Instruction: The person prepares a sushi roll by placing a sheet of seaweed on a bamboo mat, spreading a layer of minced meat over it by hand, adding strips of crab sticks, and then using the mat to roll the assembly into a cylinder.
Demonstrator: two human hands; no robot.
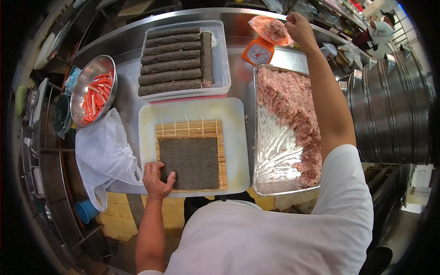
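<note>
A dark nori sheet (189, 163) lies flat on a bamboo rolling mat (222, 156), which rests on a white cutting board (238, 137). My left hand (157, 180) rests at the sheet's lower left edge, thumb spread from the fingers. Far to the right, my right hand (299, 31) is closed beside a clear plastic sheet or bag (256, 24) on an orange kitchen scale (258, 52). A lump of minced meat (276, 31) sits in that plastic. Whatever the right fingers hold is hidden. Below the scale stands a metal tray (275, 160) of pink minced meat (293, 98).
Several nori rolls (170, 62) fill a clear plastic tub (221, 55) beyond the board. At left are a steel bowl (80, 87) of crab sticks (97, 97) and a white plastic bag (103, 149). Stacked steel steamers (389, 105) stand right; another person (381, 31) is farther off.
</note>
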